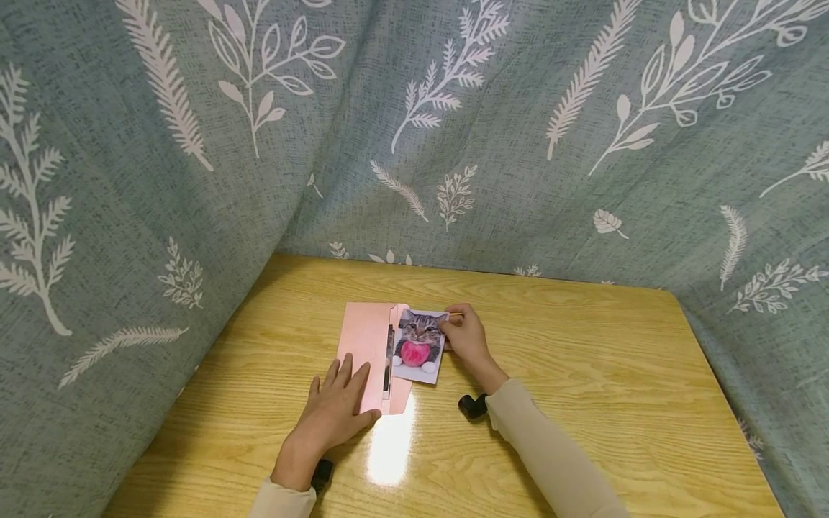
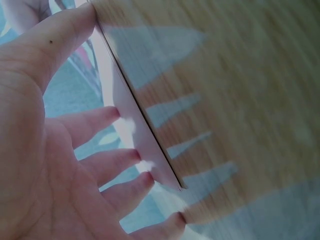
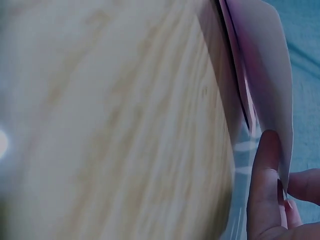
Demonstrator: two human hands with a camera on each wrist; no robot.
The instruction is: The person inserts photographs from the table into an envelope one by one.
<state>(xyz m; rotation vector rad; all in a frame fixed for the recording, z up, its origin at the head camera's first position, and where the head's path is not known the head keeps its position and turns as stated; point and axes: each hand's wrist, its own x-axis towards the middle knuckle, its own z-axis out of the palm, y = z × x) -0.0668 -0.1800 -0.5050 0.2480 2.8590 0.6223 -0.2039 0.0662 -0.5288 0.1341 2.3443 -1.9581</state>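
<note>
A pink envelope [image 1: 360,331] lies on the wooden table, its flap side facing right. Dark-edged contents [image 1: 388,360] show in its opening. My left hand [image 1: 333,410] rests on the envelope's lower left part with its fingers spread; in the left wrist view the fingertips and thumb meet the pink envelope [image 2: 135,120] along its edge. My right hand [image 1: 468,338] pinches the right edge of a picture card [image 1: 408,370] showing a cat with a round pink object. The card overlaps the flap. In the right wrist view the card [image 3: 267,60] bends up from the fingers and thumb.
The wooden table [image 1: 583,374] extends to both sides. A patterned grey-green curtain [image 1: 505,194] hangs behind it and along its left and right sides. Black wrist devices [image 1: 471,407] sit under both forearms. A bright light reflection lies on the table below the envelope.
</note>
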